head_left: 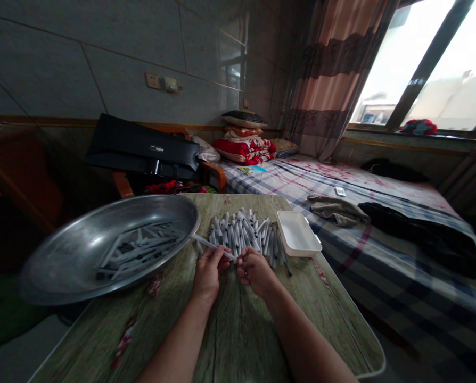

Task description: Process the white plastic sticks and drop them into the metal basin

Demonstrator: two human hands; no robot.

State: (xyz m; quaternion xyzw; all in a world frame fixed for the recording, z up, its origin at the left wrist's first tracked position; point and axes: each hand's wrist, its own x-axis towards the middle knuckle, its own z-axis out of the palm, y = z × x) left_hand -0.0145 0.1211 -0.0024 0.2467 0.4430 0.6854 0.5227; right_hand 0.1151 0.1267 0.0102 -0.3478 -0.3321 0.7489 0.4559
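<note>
My left hand (210,271) is closed around a thin whitish translucent tube (206,243), which slants from the basin's rim down to the right. At the tube's right end is my right hand (254,268), its fingers curled together; what they pinch is too small to make out. Just beyond both hands lies a pile of similar tubes (241,231) with dark tips. To the left, a large metal basin (70,244) holds many more tubes (142,247). An open white plastic box (299,234) sits right of the pile.
The wooden-patterned table (238,335) has rounded corners. Beyond it and to the right is a bed (366,244) with clothes (336,209) and folded bedding (244,150). A black screen-like panel (142,149) leans behind the basin.
</note>
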